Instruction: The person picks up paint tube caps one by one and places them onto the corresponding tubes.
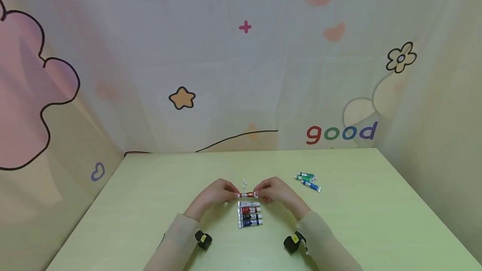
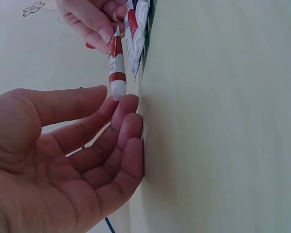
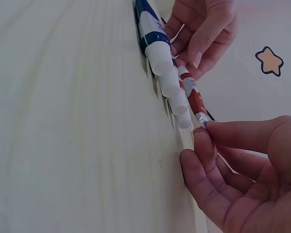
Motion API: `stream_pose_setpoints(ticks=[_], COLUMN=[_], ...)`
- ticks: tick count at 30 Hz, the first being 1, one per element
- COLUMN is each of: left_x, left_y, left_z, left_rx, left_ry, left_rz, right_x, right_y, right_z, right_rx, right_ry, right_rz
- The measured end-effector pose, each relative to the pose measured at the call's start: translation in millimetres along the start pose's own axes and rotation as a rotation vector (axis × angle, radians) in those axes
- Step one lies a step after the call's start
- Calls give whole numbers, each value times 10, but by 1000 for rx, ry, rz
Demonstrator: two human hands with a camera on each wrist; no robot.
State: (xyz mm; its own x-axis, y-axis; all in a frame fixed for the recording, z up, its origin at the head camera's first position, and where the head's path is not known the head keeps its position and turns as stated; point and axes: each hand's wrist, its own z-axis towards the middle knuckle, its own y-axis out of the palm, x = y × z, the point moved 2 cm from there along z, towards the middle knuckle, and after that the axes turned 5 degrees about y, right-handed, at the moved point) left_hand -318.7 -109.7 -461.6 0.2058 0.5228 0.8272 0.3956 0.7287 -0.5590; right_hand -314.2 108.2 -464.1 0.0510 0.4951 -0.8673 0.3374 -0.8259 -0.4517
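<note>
A small red-and-white paint tube point(image 1: 247, 195) lies crosswise between the two hands, white cap to the left. My right hand point(image 1: 276, 189) pinches its crimped silver end between thumb and fingertips, plain in the right wrist view. At the cap, my left hand point(image 2: 82, 145) has its fingers loosely bent around the end; its thumb stands slightly apart from the cap. Just nearer to me, several paint tubes lie in a row: a silver-white tube point(image 1: 248, 204), a red tube point(image 1: 248, 210), a black tube point(image 1: 250, 217) and a dark blue tube point(image 1: 250, 223), caps to the right.
Beyond the hands lie a few small white pieces point(image 1: 244, 184). To the right on the pale table point(image 1: 357, 221) are two green tubes point(image 1: 304, 178) and a blue tube point(image 1: 311, 185). A patterned curtain point(image 1: 226, 53) stands behind the table.
</note>
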Motion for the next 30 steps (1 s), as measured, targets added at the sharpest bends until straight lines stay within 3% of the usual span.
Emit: stream_pose_setpoints(ticks=[12,30], left_x=[7,11], left_y=[19,16], left_z=[-13,-45], left_rx=[-21,-33], left_ry=[-8,-22], left_rz=[8,15], right_x=[17,16], right_y=[16,-3], right_z=[3,-40], right_rx=[36,33], right_ry=[36,23], right_rz=[-47,-88])
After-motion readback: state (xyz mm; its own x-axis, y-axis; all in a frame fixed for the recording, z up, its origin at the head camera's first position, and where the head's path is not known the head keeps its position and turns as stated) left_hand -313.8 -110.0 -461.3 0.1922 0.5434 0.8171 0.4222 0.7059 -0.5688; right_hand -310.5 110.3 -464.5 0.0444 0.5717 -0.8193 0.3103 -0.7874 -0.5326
